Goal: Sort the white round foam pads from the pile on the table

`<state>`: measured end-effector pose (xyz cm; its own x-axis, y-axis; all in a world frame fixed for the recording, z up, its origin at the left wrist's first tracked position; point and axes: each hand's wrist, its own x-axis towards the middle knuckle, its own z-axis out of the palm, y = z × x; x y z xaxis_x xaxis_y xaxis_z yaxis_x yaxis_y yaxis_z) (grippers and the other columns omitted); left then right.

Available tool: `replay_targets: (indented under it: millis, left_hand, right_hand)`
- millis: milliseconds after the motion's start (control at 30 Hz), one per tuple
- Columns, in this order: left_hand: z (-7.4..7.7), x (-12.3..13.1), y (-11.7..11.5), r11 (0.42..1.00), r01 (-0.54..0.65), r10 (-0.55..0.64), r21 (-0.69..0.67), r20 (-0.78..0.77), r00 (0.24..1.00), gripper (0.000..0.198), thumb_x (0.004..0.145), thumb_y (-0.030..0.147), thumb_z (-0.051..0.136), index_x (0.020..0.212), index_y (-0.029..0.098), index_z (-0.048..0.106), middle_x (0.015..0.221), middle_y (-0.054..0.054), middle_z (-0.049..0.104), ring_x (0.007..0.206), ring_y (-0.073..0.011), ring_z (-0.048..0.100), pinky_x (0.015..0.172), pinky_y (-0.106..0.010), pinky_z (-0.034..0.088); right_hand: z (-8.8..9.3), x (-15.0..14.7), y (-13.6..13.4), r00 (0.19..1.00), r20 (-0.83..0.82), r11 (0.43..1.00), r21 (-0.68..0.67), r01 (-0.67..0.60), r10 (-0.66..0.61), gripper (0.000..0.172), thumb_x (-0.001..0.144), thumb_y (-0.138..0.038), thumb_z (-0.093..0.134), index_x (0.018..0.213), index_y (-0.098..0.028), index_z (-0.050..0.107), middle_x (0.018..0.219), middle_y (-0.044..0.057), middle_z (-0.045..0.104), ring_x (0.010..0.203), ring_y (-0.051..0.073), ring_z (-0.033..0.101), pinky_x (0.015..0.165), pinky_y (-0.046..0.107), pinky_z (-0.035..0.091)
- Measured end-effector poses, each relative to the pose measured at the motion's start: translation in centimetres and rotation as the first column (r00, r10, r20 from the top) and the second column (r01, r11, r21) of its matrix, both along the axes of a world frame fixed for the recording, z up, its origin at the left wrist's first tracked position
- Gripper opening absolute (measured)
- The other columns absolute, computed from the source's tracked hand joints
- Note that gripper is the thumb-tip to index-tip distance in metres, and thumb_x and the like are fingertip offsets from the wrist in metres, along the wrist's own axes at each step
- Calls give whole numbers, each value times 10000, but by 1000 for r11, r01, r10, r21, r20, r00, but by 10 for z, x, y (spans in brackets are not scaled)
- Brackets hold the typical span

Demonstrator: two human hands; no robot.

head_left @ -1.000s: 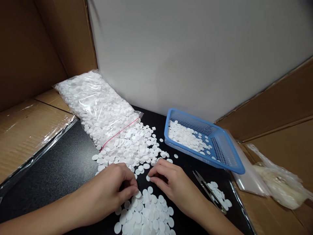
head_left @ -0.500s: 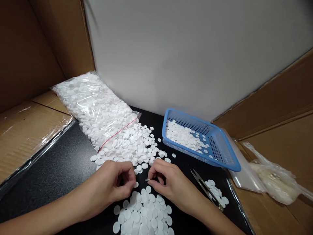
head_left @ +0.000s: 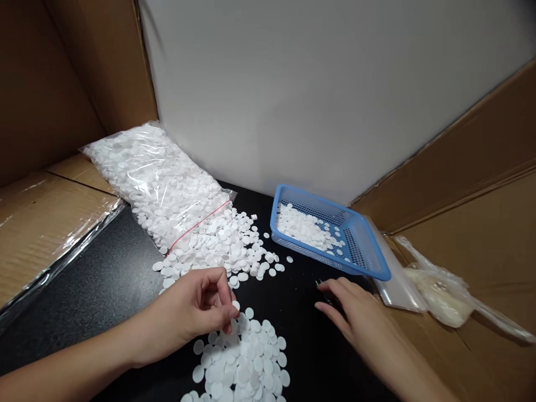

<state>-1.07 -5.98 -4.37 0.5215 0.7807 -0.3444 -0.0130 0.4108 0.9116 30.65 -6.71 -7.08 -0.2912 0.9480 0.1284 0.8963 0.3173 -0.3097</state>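
My left hand [head_left: 209, 304] is closed in a pinch, with a small white disc [head_left: 237, 305] between thumb and fingertips. It hovers over the near edge of a pile of loose white discs [head_left: 247, 363]. Over the dark table to the right, my right hand [head_left: 355, 312] has its thumb and forefinger apart. Beneath it lies a pointed metal tool with two slim arms, almost wholly covered; only its tips [head_left: 319, 283] peek out by the forefinger.
A clear plastic bag [head_left: 159, 173] spills more discs onto the black tabletop [head_left: 104, 262] at left. A blue basket [head_left: 330, 257] holds discs at the back right. Beyond it are a flat plastic sheet [head_left: 397, 290] and a knotted bag [head_left: 439, 296]. Cardboard [head_left: 473, 234] borders the table.
My right hand has left the pile and moved right, over the metal tool; the thin white piece it pinched no longer shows. My left hand stays near the pile, pinching a disc.
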Motion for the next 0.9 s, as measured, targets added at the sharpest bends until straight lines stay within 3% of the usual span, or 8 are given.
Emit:
replay_targets:
  millis: [67, 167, 300, 467, 567, 667, 800, 900]
  left_hand:
    - [1, 5, -3, 998, -12, 13, -66, 16, 1000, 320, 742, 274, 843, 754, 177, 539, 621, 54, 662, 606, -101, 622, 597, -215, 437]
    - [0, 14, -9, 982, -71, 86, -177, 81, 993, 378, 666, 309, 915, 837, 159, 613, 645, 52, 670, 615, -119, 665, 609, -228, 480]
    - [-2, 21, -16, 953, -126, 155, -275, 85, 984, 437, 636, 340, 942, 955, 126, 735, 709, 9, 722, 657, -123, 691, 690, -238, 533]
    - [2, 23, -18, 932, -139, 160, -334, 36, 986, 349, 645, 351, 938, 860, 125, 781, 700, -44, 781, 643, -104, 701, 689, -188, 542]
    - [5, 24, -18, 923, -150, 181, -355, 55, 982, 345, 636, 363, 940, 822, 124, 775, 698, -47, 783, 615, -96, 701, 630, -161, 536]
    - [6, 24, -18, 912, -156, 201, -380, 81, 976, 351, 634, 363, 941, 810, 122, 757, 733, -52, 787, 615, -109, 721, 593, -157, 541]
    - [4, 26, -18, 900, -161, 217, -405, 96, 971, 348, 645, 359, 935, 795, 122, 729, 771, -72, 801, 626, -118, 740, 598, -160, 559]
    - [2, 28, -19, 895, -171, 226, -412, 88, 970, 364, 643, 374, 934, 797, 125, 719, 795, -79, 809, 645, -125, 752, 620, -169, 574]
  right_hand:
    - [-14, 12, -5, 998, 5, 995, 68, 68, -69, 81, 898, -273, 583, 945, -228, 632, 809, 63, 670, 708, 281, 677, 594, 395, 531]
    - [-26, 14, -10, 990, -99, 992, 69, 105, -98, 112, 927, -258, 522, 1000, -235, 604, 770, 37, 609, 643, 237, 643, 542, 339, 512]
    - [-27, 15, -9, 970, -136, 972, 93, 214, -201, 188, 914, -348, 542, 1017, -228, 643, 873, 69, 620, 746, 261, 666, 642, 378, 529]
    - [-20, 20, -6, 970, -80, 973, -48, 225, -228, 227, 893, -439, 572, 918, -254, 701, 698, 31, 652, 681, 267, 643, 627, 388, 508]
    - [-9, 3, -10, 958, -225, 982, 33, 188, -176, 289, 958, -432, 505, 933, -241, 720, 801, 52, 668, 738, 249, 671, 642, 369, 543]
    - [5, -26, -20, 912, -403, 988, 85, 127, -82, 309, 1018, -309, 459, 1193, -230, 702, 855, 29, 610, 610, 148, 634, 539, 253, 542]
    - [14, -59, -37, 889, -430, 984, 151, -99, 156, 409, 1009, -177, 488, 1379, -295, 617, 893, 14, 636, 685, 119, 651, 593, 183, 546]
    - [9, -72, -45, 853, -474, 976, 134, -175, 218, 478, 1013, -159, 479, 1462, -315, 528, 875, 1, 638, 700, 111, 652, 612, 165, 549]
